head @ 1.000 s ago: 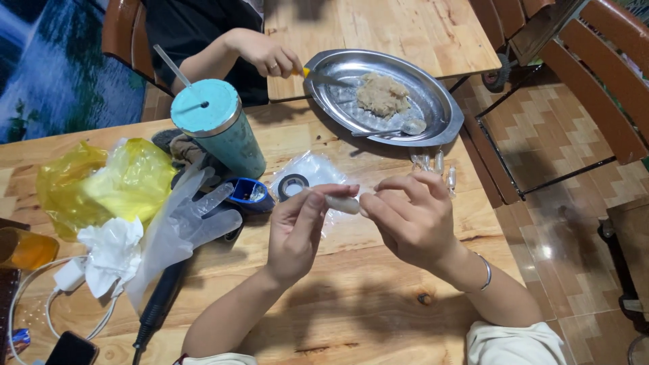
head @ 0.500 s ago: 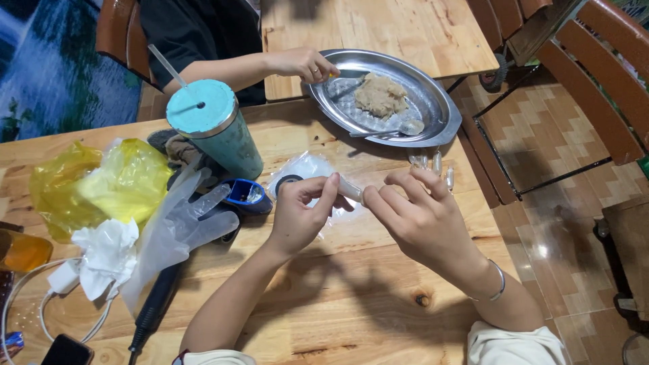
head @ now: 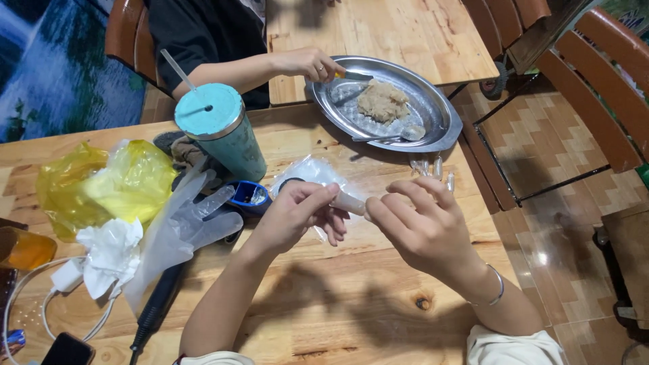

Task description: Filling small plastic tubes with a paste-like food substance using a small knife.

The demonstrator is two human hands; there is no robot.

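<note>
Small pale tube (head: 350, 202) sits pinched between both hands above the middle of the wooden table (head: 351, 318): the left hand (head: 297, 213) grips one end with its fingertips, and the right hand (head: 419, 223) closes thumb and fingers on the other end. Just behind them lie a clear plastic bag (head: 307, 172), a blue case (head: 250, 196) and a few small clear capsules (head: 433, 167). To the left crowd a clear plastic glove (head: 182, 230), a yellow bag (head: 108, 186), crumpled tissue (head: 108, 253) and a teal tumbler (head: 220, 132) with a straw. Across the table another person's hand (head: 307, 64) touches a metal tray (head: 433, 101) holding food. Bare wood lies open in front of the hands; the table's right edge is close by the right wrist.
</note>
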